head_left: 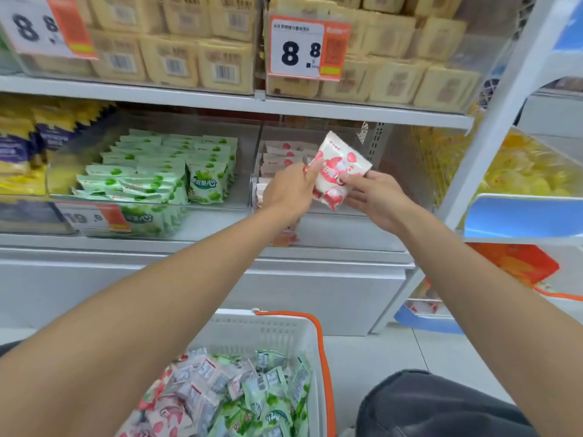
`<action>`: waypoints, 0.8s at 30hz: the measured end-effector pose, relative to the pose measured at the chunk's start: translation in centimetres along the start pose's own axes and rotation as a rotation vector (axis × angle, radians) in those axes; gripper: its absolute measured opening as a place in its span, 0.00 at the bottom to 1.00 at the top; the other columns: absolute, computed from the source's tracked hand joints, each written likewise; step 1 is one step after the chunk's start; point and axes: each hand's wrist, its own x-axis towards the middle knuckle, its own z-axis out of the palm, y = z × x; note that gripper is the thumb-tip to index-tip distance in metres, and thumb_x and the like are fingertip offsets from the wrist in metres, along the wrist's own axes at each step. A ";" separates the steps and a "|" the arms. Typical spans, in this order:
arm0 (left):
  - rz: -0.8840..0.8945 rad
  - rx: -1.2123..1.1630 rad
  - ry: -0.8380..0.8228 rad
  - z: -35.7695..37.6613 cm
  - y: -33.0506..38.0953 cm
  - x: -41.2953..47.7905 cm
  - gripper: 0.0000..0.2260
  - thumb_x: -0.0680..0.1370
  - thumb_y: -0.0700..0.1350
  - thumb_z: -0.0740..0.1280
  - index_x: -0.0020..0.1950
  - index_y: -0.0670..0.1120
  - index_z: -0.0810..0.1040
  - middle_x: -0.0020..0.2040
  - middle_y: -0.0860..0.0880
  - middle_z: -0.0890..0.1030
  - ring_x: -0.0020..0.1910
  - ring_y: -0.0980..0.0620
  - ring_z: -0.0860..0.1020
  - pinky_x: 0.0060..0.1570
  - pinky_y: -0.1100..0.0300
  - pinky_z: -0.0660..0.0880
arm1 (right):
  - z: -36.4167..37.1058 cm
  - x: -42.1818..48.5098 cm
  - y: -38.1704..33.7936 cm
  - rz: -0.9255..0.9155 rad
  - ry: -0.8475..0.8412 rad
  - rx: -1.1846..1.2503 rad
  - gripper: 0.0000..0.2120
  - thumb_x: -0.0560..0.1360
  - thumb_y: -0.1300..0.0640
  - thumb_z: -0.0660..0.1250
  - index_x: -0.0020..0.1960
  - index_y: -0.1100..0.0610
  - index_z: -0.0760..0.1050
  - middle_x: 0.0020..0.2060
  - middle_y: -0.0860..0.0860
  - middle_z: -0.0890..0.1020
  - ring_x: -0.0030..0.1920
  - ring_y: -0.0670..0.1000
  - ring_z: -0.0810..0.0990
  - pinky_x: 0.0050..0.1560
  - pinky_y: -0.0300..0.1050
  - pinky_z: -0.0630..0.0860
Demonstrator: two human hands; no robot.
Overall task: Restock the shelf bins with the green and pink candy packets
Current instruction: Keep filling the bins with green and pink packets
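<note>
The person is holding one pink packet (339, 167) up in front of the pink bin (389, 171), which sits on the right of the middle shelf. The left hand (291, 187) is pinching the packet's left edge while the right hand (375, 200) is gripping its lower right side, so both hands are close together and clamped on the same packet. The job is looking partly done. The green bin (243, 184), just left of the pink one, is already carrying rows of green packets (148, 165) across most of its floor, with a bare strip showing at its right side. The pink bin is holding only a short stack of pink packets (280, 156) at its far left and is showing much clear space on the right. Plenty is waiting to go up: the white basket (252, 324) with the orange handle (325, 357), near the person's legs, is sitting heaped with mixed green and pink packets (239, 392). As for writing, an upright green packet (206, 182) at the front is showing white Chinese characters that seem to read 果滋果心, with a small "50" beneath. The price tag (91, 217) on the green bin's front appears to read 19.8, though it is blurred. On the upper shelf, a left tag (41, 26) and a middle tag (303, 48), both white and orange, are each showing 8.8 in front of beige packets (189, 58) bearing barcodes; their small print is too blurred to read.
</note>
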 end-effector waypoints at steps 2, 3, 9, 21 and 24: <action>0.023 0.164 -0.003 0.6 -0.6 1.8 0.22 0.83 0.59 0.50 0.45 0.44 0.73 0.47 0.44 0.79 0.49 0.42 0.76 0.45 0.51 0.71 | -0.9 3.0 -0.1 -0.036 0.169 -0.069 0.08 0.75 0.67 0.69 0.54 0.63 0.76 0.47 0.58 0.84 0.43 0.54 0.84 0.43 0.46 0.83; 0.025 0.252 -0.015 0.9 -1.2 2.6 0.19 0.84 0.56 0.52 0.52 0.43 0.75 0.53 0.43 0.79 0.55 0.41 0.75 0.51 0.49 0.71 | -1.4 4.6 0.1 -0.029 0.235 -0.137 0.09 0.74 0.67 0.70 0.53 0.62 0.77 0.50 0.60 0.84 0.46 0.56 0.84 0.47 0.49 0.82; 0.081 0.392 -0.088 2.5 -5.0 4.9 0.17 0.79 0.45 0.57 0.67 0.46 0.74 0.64 0.44 0.78 0.64 0.43 0.74 0.65 0.50 0.67 | -0.9 11.9 2.7 0.192 0.155 -0.594 0.18 0.74 0.68 0.68 0.64 0.63 0.74 0.60 0.60 0.78 0.61 0.58 0.78 0.57 0.48 0.75; 0.094 0.350 -0.038 2.8 -5.6 4.5 0.19 0.78 0.46 0.59 0.68 0.48 0.72 0.64 0.46 0.78 0.63 0.44 0.75 0.65 0.52 0.66 | 2.4 17.8 6.0 0.172 0.287 -0.952 0.31 0.72 0.52 0.74 0.69 0.61 0.65 0.64 0.55 0.75 0.65 0.56 0.74 0.57 0.45 0.73; 0.100 0.335 -0.026 2.9 -5.6 4.4 0.18 0.78 0.46 0.59 0.67 0.48 0.73 0.63 0.47 0.79 0.62 0.45 0.75 0.64 0.52 0.65 | 2.7 18.2 6.5 0.184 0.370 -0.890 0.34 0.72 0.52 0.75 0.69 0.62 0.61 0.66 0.56 0.73 0.67 0.56 0.73 0.58 0.43 0.71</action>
